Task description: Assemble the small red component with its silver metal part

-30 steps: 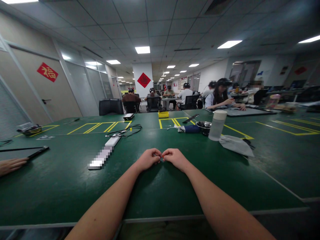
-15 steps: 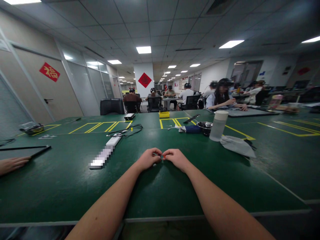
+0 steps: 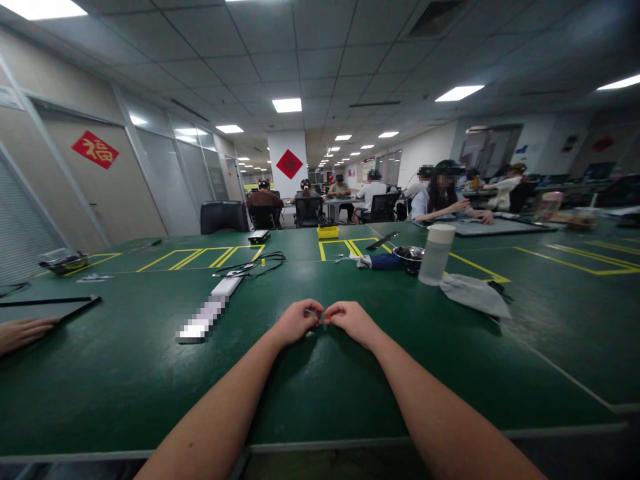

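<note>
My left hand (image 3: 297,321) and my right hand (image 3: 353,323) meet almost fingertip to fingertip over the middle of the green table (image 3: 310,387). The fingers of each are closed in a pinch. At the right fingertips shows a small orange-red piece (image 3: 328,319), too small to name. What my left fingers hold is mostly hidden; a little pale or clear bit shows between the two hands. Both forearms come in from the near table edge.
Left of my hands lies a white power strip (image 3: 227,285) with a black cable (image 3: 273,260). To the right stand a frosted bottle (image 3: 437,257), a metal bowl (image 3: 410,259) and a grey pouch (image 3: 475,297). A co-worker's hand (image 3: 27,333) rests at far left. A yellow box (image 3: 328,232) sits farther back.
My hands stay together in nearly the same spot, with the fingers shifting slightly. More of the orange-red piece shows at the right fingertips. The view has tilted a little.
</note>
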A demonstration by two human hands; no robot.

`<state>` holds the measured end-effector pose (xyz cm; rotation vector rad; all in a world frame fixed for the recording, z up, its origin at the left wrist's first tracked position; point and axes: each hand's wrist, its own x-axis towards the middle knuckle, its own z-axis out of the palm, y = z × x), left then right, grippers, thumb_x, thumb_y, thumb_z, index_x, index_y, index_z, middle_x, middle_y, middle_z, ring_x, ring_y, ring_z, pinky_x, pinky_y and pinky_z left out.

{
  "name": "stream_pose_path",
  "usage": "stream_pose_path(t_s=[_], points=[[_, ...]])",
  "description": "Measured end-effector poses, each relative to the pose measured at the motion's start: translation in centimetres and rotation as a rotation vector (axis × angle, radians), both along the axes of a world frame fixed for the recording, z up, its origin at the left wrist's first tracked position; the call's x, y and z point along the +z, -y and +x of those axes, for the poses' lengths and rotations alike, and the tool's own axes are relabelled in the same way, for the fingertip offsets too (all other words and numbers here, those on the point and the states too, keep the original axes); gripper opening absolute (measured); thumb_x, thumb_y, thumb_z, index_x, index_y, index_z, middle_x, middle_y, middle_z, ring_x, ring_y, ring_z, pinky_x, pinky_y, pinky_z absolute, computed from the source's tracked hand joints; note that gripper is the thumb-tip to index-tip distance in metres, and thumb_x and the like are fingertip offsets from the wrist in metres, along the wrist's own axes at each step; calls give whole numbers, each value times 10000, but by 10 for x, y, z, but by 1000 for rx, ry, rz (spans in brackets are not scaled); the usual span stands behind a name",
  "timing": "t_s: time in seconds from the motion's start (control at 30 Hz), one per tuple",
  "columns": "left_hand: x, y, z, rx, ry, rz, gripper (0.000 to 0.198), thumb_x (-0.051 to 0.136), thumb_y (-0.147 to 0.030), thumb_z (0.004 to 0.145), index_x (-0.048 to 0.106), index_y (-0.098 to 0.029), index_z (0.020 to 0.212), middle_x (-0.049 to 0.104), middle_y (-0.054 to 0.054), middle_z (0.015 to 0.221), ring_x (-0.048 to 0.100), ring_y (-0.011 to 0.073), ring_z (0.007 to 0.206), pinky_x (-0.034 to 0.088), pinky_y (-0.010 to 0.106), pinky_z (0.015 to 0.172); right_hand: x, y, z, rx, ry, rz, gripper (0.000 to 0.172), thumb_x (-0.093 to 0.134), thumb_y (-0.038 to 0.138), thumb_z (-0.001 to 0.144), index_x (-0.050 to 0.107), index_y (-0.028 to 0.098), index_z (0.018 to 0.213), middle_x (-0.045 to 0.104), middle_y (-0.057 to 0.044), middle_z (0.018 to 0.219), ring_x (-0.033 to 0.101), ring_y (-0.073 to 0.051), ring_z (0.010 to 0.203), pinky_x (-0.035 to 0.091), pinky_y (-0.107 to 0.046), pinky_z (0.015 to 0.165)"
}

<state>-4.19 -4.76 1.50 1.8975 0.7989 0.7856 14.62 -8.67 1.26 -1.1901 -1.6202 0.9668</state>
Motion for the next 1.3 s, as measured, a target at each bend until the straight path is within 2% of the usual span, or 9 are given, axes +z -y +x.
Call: stream_pose_path(t_s=[0.27, 0.5, 0.8, 0.97, 1.07, 1.2, 1.3], points=[[0, 0, 0, -16, 6, -20, 283, 514, -115, 725, 606, -120, 993, 666, 54, 810, 626, 126, 671, 481, 232, 621, 2, 2, -3, 10, -30, -7, 189, 569, 138, 658, 664, 138, 822, 699, -31, 711, 654, -163, 691, 482, -264, 704], [-2, -1, 1, -22, 16, -56, 269, 481, -75, 708, 609, -130, 939, 657, 44, 797, 636, 129, 675, 485, 236, 620, -2, 0, -1, -18, -12, 2, 168, 590, 135, 635, 647, 140, 792, 690, -34, 697, 644, -165, 655, 472, -254, 639], [1, 1, 0, 51, -75, 58, 242, 580, -181, 714, 605, -148, 953, 641, 18, 753, 587, 116, 596, 432, 205, 524, 3, 3, 0, -11, 2, -14, 178, 594, 159, 669, 692, 141, 816, 719, -53, 763, 666, -184, 749, 477, -273, 719], [0, 1, 2, 11, -17, 1, 234, 536, -132, 712, 594, -136, 939, 636, 31, 806, 604, 112, 616, 459, 216, 568, 0, 1, 0, 12, -5, -11, 180, 601, 155, 663, 685, 132, 822, 716, -47, 753, 661, -171, 723, 476, -261, 711], [2, 3, 2, 5, -24, 0, 231, 519, -122, 714, 599, -130, 930, 633, 24, 772, 597, 108, 613, 453, 212, 572, -4, -2, 0, 10, -16, -16, 175, 598, 147, 654, 669, 130, 814, 704, -36, 710, 655, -163, 687, 475, -249, 674], [5, 4, 1, 59, -77, 56, 250, 554, -148, 705, 603, -135, 951, 611, -5, 708, 546, 91, 556, 412, 189, 520, -4, -3, 0, -21, 28, 3, 167, 596, 146, 647, 663, 136, 800, 697, -32, 677, 648, -166, 669, 463, -239, 632], [4, 2, 0, 77, -79, 90, 249, 573, -162, 702, 605, -139, 948, 615, -1, 747, 545, 89, 564, 409, 188, 520, -2, -1, 0, -34, 30, -5, 168, 593, 153, 651, 662, 133, 803, 703, -42, 689, 656, -175, 685, 465, -244, 642]])
